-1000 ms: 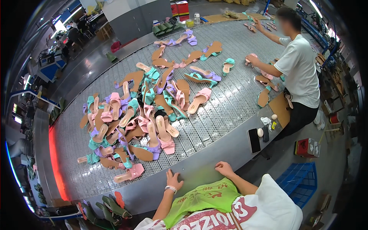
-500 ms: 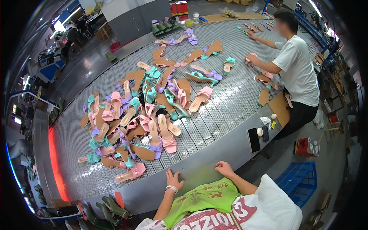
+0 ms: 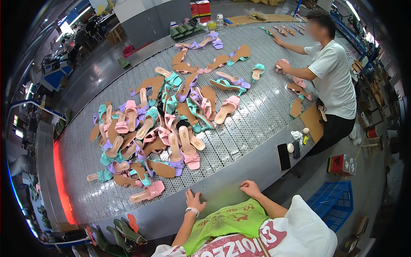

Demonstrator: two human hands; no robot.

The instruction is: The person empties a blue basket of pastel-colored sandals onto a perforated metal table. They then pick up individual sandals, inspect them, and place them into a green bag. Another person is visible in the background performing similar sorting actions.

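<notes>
My left hand (image 3: 194,201), with a white band at its wrist, rests with fingers spread on the metal rim (image 3: 218,195) of a mesh-topped table. Farther right, my right hand (image 3: 251,188) lies on the same rim, its fingers curled in and holding nothing visible. Nearest my left hand is a pink slide sandal (image 3: 152,192) lying just beyond the rim. Behind it spreads a tangled heap of pink, mint and lilac heeled sandals, some soles up, among them a pink sandal (image 3: 188,152) standing upright. Neither hand touches a sandal.
A co-worker (image 3: 332,77) at the right reaches over the mesh (image 3: 252,132), one hand at a pink sandal. On the right rim lie a phone (image 3: 283,156), egg-shaped items and crumpled tissue. Green sandals (image 3: 124,231) hang below the near left edge. A blue crate (image 3: 332,205) stands on the floor.
The sandals on the mesh have shifted slightly to the right. The co-worker's far hand has moved a little to the left. My hands have stayed in place.
</notes>
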